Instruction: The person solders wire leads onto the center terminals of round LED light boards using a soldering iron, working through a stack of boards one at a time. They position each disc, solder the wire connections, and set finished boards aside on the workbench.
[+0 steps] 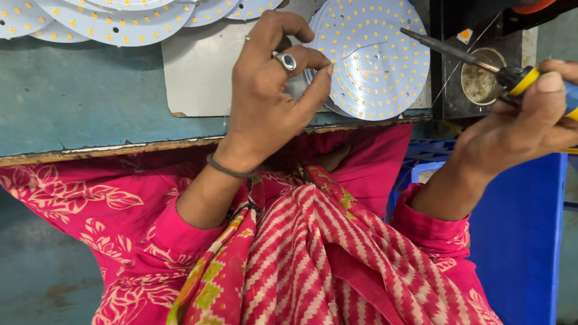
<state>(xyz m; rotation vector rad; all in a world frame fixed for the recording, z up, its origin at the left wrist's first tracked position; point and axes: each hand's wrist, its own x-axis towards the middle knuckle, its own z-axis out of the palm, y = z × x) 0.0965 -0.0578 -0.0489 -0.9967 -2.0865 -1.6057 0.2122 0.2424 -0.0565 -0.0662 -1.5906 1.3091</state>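
The round white LED board (368,57), dotted with many small yellow diodes, lies flat on the tabletop (78,90) near its front edge, held at its left rim, while the soldering iron (481,63), with yellow-blue handle and dark metal tip, slants above its right rim.

A round LED board (370,57) lies at upper centre-right of the frame on a flat sheet (198,66) on the workbench (78,96), with the left hand (271,90) touching its left edge. A row of overlapping LED boards (126,18) lies along the upper left edge. At the right, the right hand (524,126) holds a soldering iron (475,60), its tip over the board's right rim and a small round tin (481,78) just behind it; a crate (518,229) stands at lower right.
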